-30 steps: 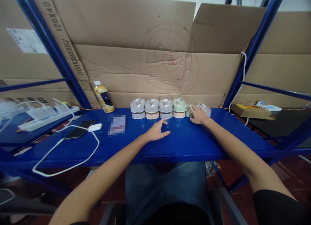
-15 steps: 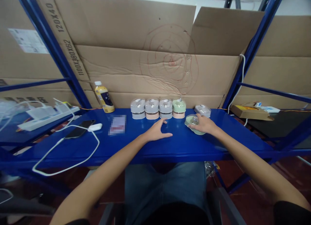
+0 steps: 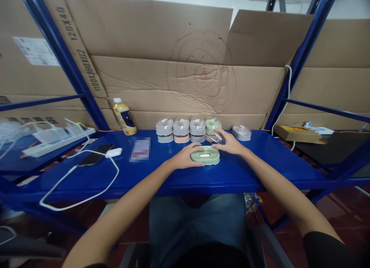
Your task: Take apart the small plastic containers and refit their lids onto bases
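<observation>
A pale green oval box [image 3: 208, 157] lies on the blue shelf top in front of me, with a white strip on its upper face. My left hand [image 3: 186, 156] grips its left end, thumb on the near side and fingers on the far side. Just beyond the box, my right hand [image 3: 229, 142] holds a clear plastic lid [image 3: 214, 138], raised apart from the box. Behind the lid stands a green-topped box [image 3: 213, 124], partly hidden by it.
Stacked oval boxes, grey [image 3: 164, 131], grey over pink [image 3: 181, 130] and grey [image 3: 197, 130], line the cardboard backing. A lone clear-and-grey piece [image 3: 241, 132] sits to the right. Leftward are a yellow bottle [image 3: 125, 117], a blurred card [image 3: 140, 149], a phone [image 3: 95, 154] and a white cable [image 3: 115, 179].
The green box has come from the right to the middle, where my left hand now grips it. Its clear lid is off, in my right hand, which has moved left.
</observation>
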